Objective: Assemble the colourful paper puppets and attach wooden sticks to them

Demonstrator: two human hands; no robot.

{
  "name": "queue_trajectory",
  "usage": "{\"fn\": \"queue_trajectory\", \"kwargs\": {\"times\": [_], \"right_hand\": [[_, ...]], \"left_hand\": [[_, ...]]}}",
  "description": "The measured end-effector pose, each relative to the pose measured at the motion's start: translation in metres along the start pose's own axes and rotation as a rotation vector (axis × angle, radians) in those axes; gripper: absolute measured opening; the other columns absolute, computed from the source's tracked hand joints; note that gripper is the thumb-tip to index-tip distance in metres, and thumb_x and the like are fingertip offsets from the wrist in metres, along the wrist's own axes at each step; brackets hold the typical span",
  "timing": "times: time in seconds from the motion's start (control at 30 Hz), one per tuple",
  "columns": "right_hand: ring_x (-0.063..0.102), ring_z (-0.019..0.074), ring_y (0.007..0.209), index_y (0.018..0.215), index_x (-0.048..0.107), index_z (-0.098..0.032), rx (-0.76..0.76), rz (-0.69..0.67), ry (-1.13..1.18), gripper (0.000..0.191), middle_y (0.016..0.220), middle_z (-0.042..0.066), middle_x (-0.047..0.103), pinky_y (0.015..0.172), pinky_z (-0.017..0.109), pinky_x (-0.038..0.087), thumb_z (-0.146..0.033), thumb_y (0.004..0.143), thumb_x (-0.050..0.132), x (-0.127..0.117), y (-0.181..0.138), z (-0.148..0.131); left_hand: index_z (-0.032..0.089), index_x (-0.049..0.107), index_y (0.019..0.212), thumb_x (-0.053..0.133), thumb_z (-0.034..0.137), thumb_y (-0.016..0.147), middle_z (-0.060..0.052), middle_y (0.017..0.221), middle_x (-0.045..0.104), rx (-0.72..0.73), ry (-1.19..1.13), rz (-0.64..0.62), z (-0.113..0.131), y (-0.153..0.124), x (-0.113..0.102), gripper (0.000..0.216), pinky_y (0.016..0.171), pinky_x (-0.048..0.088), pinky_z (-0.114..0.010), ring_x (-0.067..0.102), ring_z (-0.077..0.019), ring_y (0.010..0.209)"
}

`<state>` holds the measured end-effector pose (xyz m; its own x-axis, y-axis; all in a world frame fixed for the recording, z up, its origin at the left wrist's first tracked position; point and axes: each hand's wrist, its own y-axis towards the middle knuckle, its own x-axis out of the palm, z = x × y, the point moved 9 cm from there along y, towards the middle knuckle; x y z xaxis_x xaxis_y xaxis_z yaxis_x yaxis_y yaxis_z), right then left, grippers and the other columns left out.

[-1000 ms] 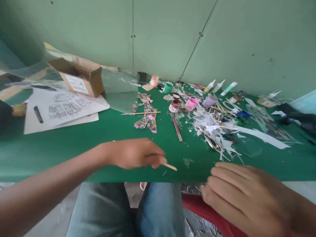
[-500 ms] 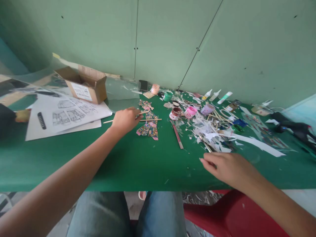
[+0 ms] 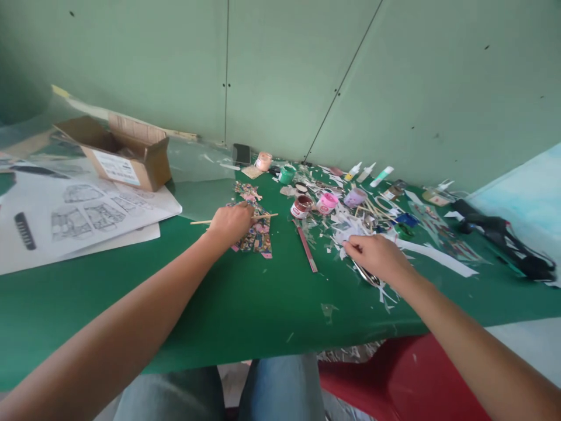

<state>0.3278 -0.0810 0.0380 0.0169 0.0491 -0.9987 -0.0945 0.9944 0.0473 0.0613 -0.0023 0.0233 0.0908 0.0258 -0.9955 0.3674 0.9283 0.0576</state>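
Observation:
My left hand (image 3: 231,224) is closed, its fingers partly hidden, over a colourful patterned cut-out (image 3: 256,241) lying on the green table. A thin wooden stick (image 3: 267,216) shows past the fingers, and a stick end also sticks out on the wrist side. On the right, my right hand (image 3: 373,254) has its thumb and fingers pinched together above white paper scraps (image 3: 344,229). Whatever is in that pinch is too small to make out. Metal scissors (image 3: 366,275) lie just below this hand. Between the hands is a narrow pink strip (image 3: 305,245).
Paint jars stand behind, including a dark red one (image 3: 301,207) and a pink one (image 3: 326,203). Glue bottles (image 3: 366,171) are near the wall. At left are a cardboard box (image 3: 127,155) and printed sheets (image 3: 87,210). A black tool (image 3: 504,240) lies far right.
My left hand has lowered onto the patterned cut-out. My right hand has moved forward from the table's front area to the paper scraps, uncovering the scissors. The view has turned slightly right.

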Motion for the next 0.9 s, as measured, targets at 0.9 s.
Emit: {"fn": "queue_trajectory", "kwargs": {"times": [0.9], "right_hand": [[0.066, 0.0205, 0.076, 0.092, 0.068, -0.022, 0.179, 0.036, 0.126, 0.019, 0.089, 0.005, 0.073, 0.060, 0.027, 0.039, -0.026, 0.090, 0.050, 0.022, -0.015, 0.004]], "left_hand": [[0.022, 0.061, 0.115, 0.028, 0.036, 0.100, -0.009, 0.111, 0.067, 0.019, -0.100, 0.060, -0.007, -0.010, -0.003, 0.039, 0.081, 0.048, -0.032, 0.064, -0.0244, 0.102]]}}
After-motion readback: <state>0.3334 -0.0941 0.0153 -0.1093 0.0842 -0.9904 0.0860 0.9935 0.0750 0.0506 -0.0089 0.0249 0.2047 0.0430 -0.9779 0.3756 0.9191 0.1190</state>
